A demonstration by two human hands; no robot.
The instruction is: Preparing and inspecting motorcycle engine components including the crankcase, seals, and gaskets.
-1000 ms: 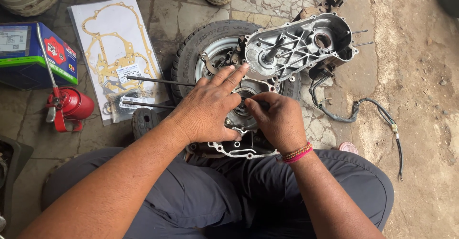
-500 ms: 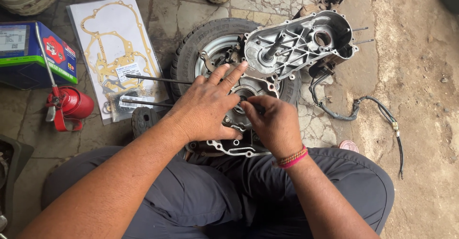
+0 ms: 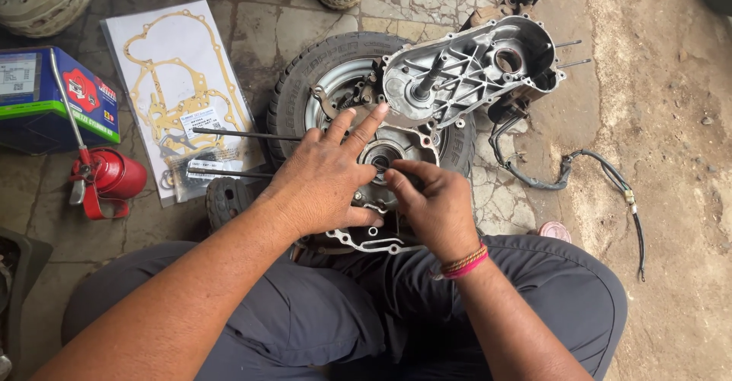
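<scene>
Right hand [image 3: 435,206]: fingertips pinched together at the round bearing hub [image 3: 379,155] of the engine case [image 3: 396,141]; any part held is hidden. Left hand [image 3: 324,179]: fingers spread, flat on the same case. The case lies on the tyre [image 3: 305,72], on the floor, with a cast cover [image 3: 473,65] just beyond.

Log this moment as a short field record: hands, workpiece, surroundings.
left hand: left hand spread flat on the grey metal engine case, fingers splayed
right hand: right hand with fingertips pinched at the round bearing hole
workpiece: case lies against the black rubber tyre
left side: red oil can, white gasket sheet, blue box
right side: black cable on floor
</scene>
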